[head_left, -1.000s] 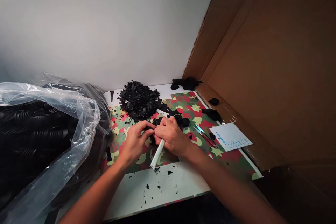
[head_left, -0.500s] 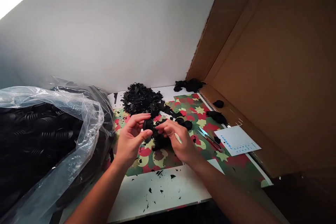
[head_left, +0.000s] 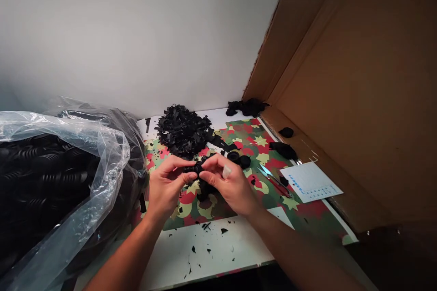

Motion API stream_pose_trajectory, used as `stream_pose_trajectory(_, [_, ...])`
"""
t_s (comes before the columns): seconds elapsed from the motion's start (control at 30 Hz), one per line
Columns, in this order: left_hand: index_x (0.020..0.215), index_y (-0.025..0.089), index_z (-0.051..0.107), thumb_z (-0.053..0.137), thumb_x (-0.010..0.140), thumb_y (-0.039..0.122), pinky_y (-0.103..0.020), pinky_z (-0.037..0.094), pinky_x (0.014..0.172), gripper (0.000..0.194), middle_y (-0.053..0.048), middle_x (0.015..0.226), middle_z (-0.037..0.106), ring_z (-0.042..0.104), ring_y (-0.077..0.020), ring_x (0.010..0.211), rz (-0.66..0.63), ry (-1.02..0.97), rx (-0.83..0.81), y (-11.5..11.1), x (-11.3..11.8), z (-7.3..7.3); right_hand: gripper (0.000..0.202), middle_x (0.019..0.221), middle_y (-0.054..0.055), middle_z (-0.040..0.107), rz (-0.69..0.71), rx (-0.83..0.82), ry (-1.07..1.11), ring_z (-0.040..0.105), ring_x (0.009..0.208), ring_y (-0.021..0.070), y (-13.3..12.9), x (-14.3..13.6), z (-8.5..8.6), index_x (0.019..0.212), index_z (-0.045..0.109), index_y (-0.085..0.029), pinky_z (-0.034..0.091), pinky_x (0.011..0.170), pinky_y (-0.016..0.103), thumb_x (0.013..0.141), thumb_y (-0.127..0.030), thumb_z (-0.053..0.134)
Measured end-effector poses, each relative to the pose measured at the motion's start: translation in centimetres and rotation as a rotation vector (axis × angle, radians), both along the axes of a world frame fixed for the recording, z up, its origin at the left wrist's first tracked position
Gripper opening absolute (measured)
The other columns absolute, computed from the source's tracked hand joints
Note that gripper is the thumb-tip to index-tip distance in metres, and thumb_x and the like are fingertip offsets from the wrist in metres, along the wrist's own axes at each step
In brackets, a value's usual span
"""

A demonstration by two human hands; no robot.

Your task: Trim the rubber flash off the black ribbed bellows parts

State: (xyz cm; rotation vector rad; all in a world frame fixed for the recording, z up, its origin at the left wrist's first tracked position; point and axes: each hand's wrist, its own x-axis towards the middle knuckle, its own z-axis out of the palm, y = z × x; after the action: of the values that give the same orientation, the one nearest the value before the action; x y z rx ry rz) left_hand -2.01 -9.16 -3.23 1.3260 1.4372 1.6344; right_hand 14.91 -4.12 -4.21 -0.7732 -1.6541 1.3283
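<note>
Risk: small black piece (head_left: 194, 169) could slip, being pinched only by fingertips, and be lost among similarly dark scraps (head_left: 205, 192) below. Grip: left hand (head_left: 163, 184) and right hand (head_left: 236, 186) both closed on it. Piece lies between opposed thumbs and fingers, above the patterned surface (head_left: 187, 220).

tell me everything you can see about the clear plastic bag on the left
The clear plastic bag is large, with its mouth open and its glossy, wrinkled rim bunched into a thick band. Many black ribbed pieces fill it, and dark contents also show through the film at the back. It sits to the left of the camouflage-patterned sheet. Neither the left hand nor the right hand holds it; whether the left forearm brushes it is unclear.
</note>
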Motion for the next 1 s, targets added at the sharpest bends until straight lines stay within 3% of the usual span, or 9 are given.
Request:
stream_pose_trajectory(0.1, [0.079,0.025,0.085,0.090,0.069,0.028,-0.024,0.048,0.056,0.012,-0.002,0.070,0.071,0.062,-0.0155,0.064,0.024,0.031,-0.021,-0.1,0.0,0.0,0.015,0.086,0.003,0.072,-0.126,0.364,-0.055,0.068,0.074,0.0169,-0.3,0.1,-0.1,0.109,0.072,-0.024,0.057,0.068,0.029,0.096,-0.026,0.068])
stream_pose_trajectory(0.2, [0.079,0.024,0.084,0.090,0.069,0.029,-0.026,0.050,0.059,0.013,-0.002,0.072,0.073,0.063,-0.0166,0.065,0.047,0.069,-0.009,-0.2,0.2,-0.1,0.019,0.094,0.006,0.077,-0.203,0.698,-0.112,0.073,0.083,0.0182,-0.5,0.0,-0.3,0.111,0.072,-0.022,0.059,0.076,0.031,0.101,-0.016,0.059])
stream_pose_trajectory(0.3, [0.079,0.024,0.083,0.090,0.069,0.030,-0.028,0.050,0.061,0.013,-0.002,0.072,0.073,0.063,-0.0171,0.065,0.060,0.118,0.005,-0.3,0.3,-0.2,0.020,0.084,0.005,0.077,-0.307,0.902,-0.181,0.071,0.072,0.0163,-0.5,-0.2,-0.6,0.106,0.070,-0.018,0.055,0.068,0.029,0.100,-0.008,0.055])
stream_pose_trajectory(0.4, [0.079,0.024,0.083,0.090,0.070,0.030,-0.028,0.049,0.060,0.013,-0.002,0.071,0.074,0.064,-0.0173,0.065,0.065,0.156,0.029,-0.4,0.6,0.0,0.024,0.075,0.002,0.073,-0.348,1.005,-0.239,0.066,0.064,0.0149,-0.6,-0.4,-0.8,0.097,0.067,-0.019,0.050,0.063,0.029,0.098,-0.002,0.050])
stream_pose_trajectory(0.5, [0.077,0.025,0.083,0.090,0.070,0.030,-0.029,0.052,0.063,0.012,-0.003,0.072,0.075,0.067,-0.0190,0.068,0.046,0.133,0.073,-0.4,0.9,0.2,0.026,0.073,0.002,0.071,-0.351,0.914,-0.296,0.064,0.063,0.0153,-0.7,-0.5,-0.8,0.088,0.066,-0.022,0.049,0.063,0.028,0.098,-0.006,0.049])
stream_pose_trajectory(0.67, [0.076,0.024,0.082,0.091,0.068,0.030,-0.029,0.055,0.065,0.014,-0.004,0.076,0.077,0.070,-0.0204,0.071,0.008,-0.048,0.039,-0.3,1.2,-0.1,0.014,0.073,0.001,0.071,-0.364,0.495,-0.289,0.062,0.060,0.0149,0.2,-0.2,-0.8,0.082,0.064,-0.024,0.048,0.060,0.026,0.092,-0.019,0.055])
stream_pose_trajectory(0.83, [0.076,0.021,0.083,0.097,0.059,0.032,-0.029,0.058,0.071,0.025,-0.007,0.079,0.079,0.072,-0.0223,0.079,-0.012,-0.201,-0.006,-0.2,1.0,-1.0,0.013,0.063,-0.001,0.067,-0.383,0.247,-0.324,0.054,0.052,0.0132,2.1,0.6,-1.2,0.073,0.060,-0.023,0.041,0.054,0.024,0.084,-0.028,0.057])
stream_pose_trajectory(0.93, [0.083,0.021,0.084,0.100,0.054,0.036,-0.028,0.058,0.070,0.037,-0.008,0.086,0.081,0.072,-0.0207,0.079,-0.062,-0.370,-0.070,0.0,0.9,-1.4,0.020,0.060,-0.001,0.065,-0.310,0.152,-0.299,0.047,0.049,0.0116,2.5,0.8,-1.6,0.073,0.060,-0.023,0.037,0.051,0.024,0.087,-0.035,0.055])
stream_pose_trajectory(1.0, [0.086,0.022,0.084,0.101,0.052,0.040,-0.026,0.059,0.072,0.042,-0.009,0.091,0.082,0.073,-0.0198,0.082,-0.086,-0.500,-0.086,0.1,0.8,-1.3,0.020,0.058,-0.003,0.061,-0.373,0.159,-0.321,0.045,0.048,0.0118,2.8,1.2,-1.8,0.074,0.060,-0.023,0.034,0.050,0.024,0.087,-0.036,0.055])
